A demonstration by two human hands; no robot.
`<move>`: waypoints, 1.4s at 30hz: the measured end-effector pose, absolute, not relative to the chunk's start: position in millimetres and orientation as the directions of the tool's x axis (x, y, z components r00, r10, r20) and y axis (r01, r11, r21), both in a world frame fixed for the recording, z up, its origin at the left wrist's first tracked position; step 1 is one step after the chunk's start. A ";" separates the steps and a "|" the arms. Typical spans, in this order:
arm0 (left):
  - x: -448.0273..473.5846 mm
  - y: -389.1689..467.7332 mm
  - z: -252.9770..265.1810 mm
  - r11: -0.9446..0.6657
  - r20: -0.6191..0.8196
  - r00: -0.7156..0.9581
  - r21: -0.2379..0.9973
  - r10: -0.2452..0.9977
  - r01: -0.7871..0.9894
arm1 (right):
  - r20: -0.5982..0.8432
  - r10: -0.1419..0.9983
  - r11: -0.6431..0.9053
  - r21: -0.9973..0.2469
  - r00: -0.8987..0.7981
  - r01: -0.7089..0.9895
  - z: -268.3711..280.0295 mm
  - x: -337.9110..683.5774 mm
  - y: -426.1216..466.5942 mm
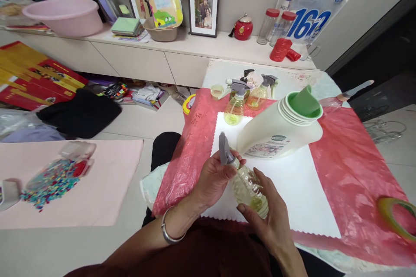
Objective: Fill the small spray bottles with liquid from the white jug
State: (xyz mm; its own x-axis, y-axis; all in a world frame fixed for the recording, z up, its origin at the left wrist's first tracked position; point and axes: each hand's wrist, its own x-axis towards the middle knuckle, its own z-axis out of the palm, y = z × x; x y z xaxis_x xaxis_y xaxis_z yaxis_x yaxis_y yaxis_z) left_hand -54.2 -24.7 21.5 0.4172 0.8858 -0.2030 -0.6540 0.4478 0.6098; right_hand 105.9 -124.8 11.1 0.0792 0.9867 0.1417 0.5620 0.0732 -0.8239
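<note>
A clear spray bottle (247,186) with a little yellowish liquid tilts in front of me, over a white scallop-edged sheet (312,199). My left hand (214,177) pinches its neck, just below the grey trigger head (225,149). Around the lower body curl the fingers and thumb of my right hand (271,212). Just beyond stands a large off-white jug (276,132) with a green funnel-like piece (304,103) in its mouth. Behind it are more spray bottles, one with a grey head (234,110) and another with orange-yellow liquid (258,97).
Red plastic sheeting (357,173) covers the table. A tape roll (398,218) lies at the right edge, and a small cup (216,91) sits at the back. To the left, colourful small pieces (48,184) are spread on a pink surface (107,181). A cabinet (191,67) runs behind.
</note>
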 end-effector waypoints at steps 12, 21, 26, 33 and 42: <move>-56.3 -25.3 23.1 0.466 -0.166 0.465 0.589 0.870 -0.660 | -0.134 0.991 -0.127 -0.979 0.030 -0.160 13.8 95.3 -125.6; -55.8 -26.1 25.3 0.455 -0.252 0.385 0.609 0.888 -0.649 | -0.134 0.991 -0.129 -0.981 0.027 -0.147 13.2 94.7 -125.1; -59.8 -23.8 25.1 0.438 -0.175 0.433 0.631 0.884 -0.640 | -0.160 0.985 -0.171 -0.941 -0.061 -0.293 16.2 94.9 -123.4; -56.5 -28.3 28.3 0.404 -0.141 0.420 0.650 0.897 -0.644 | -0.136 0.991 -0.131 -0.962 0.004 -0.238 17.9 93.9 -122.6; -62.3 -22.4 26.4 0.412 -0.112 0.457 0.652 0.882 -0.636 | -0.170 0.984 -0.177 -0.927 -0.052 -0.330 10.1 96.3 -125.0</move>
